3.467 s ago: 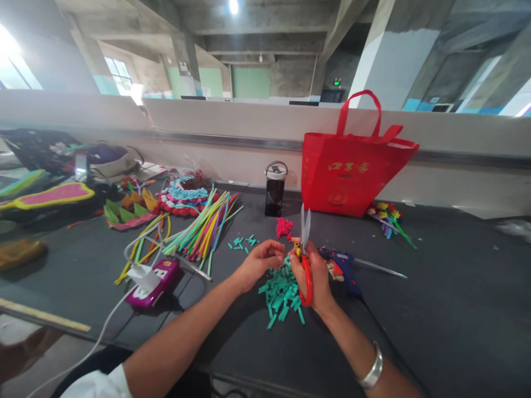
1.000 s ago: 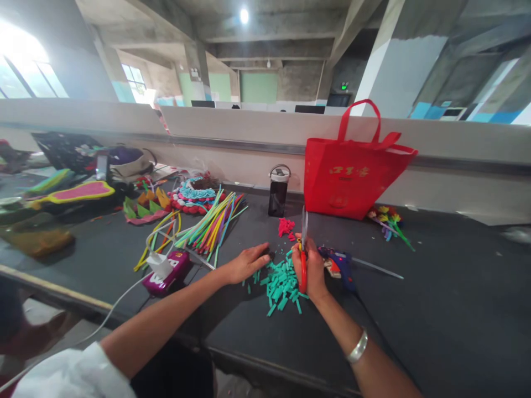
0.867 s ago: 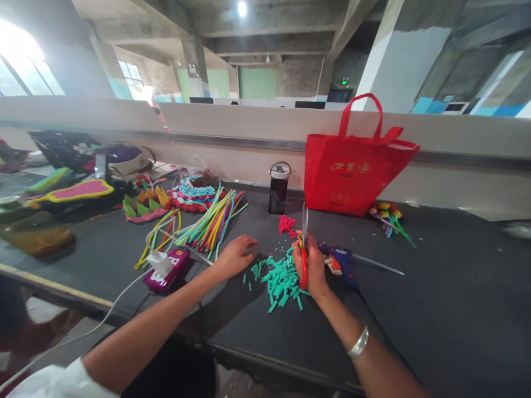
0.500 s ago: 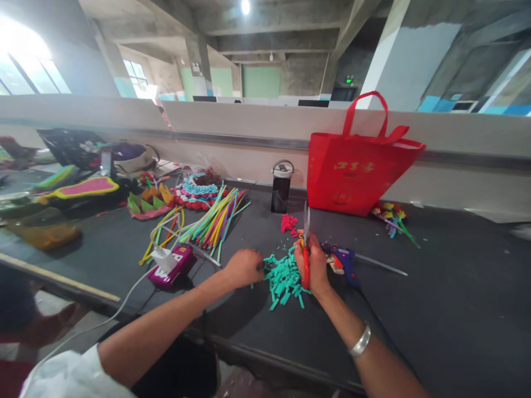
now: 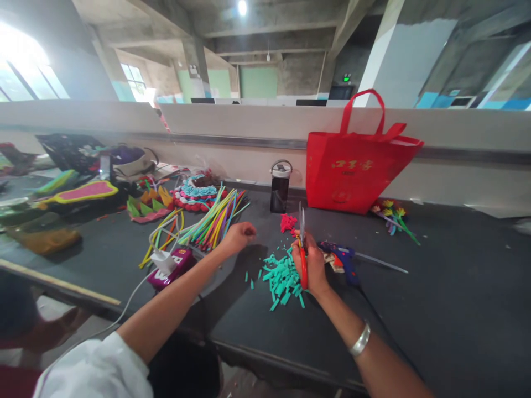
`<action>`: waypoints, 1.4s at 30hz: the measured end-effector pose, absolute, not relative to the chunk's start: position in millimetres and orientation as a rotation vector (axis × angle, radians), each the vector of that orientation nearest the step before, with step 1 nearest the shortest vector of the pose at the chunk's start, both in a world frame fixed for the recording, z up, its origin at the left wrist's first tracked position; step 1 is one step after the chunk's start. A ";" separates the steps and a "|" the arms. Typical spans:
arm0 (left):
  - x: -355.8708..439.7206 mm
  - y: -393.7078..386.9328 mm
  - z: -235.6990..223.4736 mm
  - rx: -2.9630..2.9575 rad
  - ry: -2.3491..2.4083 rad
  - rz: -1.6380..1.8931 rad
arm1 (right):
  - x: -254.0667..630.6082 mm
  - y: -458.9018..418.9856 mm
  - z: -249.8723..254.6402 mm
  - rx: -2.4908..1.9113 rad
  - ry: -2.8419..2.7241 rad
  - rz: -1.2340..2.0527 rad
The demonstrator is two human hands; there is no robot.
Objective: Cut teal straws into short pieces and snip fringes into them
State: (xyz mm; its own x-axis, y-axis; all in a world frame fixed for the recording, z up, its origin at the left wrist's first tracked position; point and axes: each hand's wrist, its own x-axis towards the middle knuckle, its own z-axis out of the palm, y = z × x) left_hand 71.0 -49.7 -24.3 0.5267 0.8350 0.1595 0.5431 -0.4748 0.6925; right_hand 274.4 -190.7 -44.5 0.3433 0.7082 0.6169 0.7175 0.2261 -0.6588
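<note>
My right hand [image 5: 312, 265] is wrapped round a pair of scissors [image 5: 303, 257] with red-orange handles, blades pointing up and away from me. Beside it lies a loose heap of short teal pieces [image 5: 282, 279], with several stray ones to its left. My left hand [image 5: 239, 237] is raised to the left of the heap, fingers curled in; whatever they may hold is hidden. A small pile of red pieces [image 5: 287, 223] lies beyond the teal heap. Near my left hand rests a bundle of multicoloured pipe cleaners [image 5: 213, 218].
A glue gun [image 5: 342, 258] lies right of my right hand, its cord trailing forward. Behind stand a dark tumbler [image 5: 279, 190] and a red bag [image 5: 357, 174]. A purple power strip [image 5: 172, 268] with a white plug sits left. Pipe-cleaner flowers [image 5: 394, 218] lie at right.
My left hand left the scissors, passed along the left of the teal heap, and has now moved away, up and left. The teal pieces have shifted; my right hand keeps the scissors.
</note>
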 end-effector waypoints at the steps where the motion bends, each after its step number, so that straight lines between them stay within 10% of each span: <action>1: 74.7 -38.6 -26.4 2.185 1.134 0.670 | 274.5 -190.8 -44.3 -1.484 -1.369 -0.009; 42: 101.8 -101.0 -21.8 2.403 0.990 0.353 | 276.5 -189.6 -48.5 -1.482 -1.398 -0.054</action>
State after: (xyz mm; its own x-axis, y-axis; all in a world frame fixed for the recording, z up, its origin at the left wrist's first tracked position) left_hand 101.8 -101.0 -21.8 0.7000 0.7128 0.0432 0.5795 -0.6023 0.5489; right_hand 276.5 -189.6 -48.5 0.3162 0.6999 0.6405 0.7471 0.2323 -0.6228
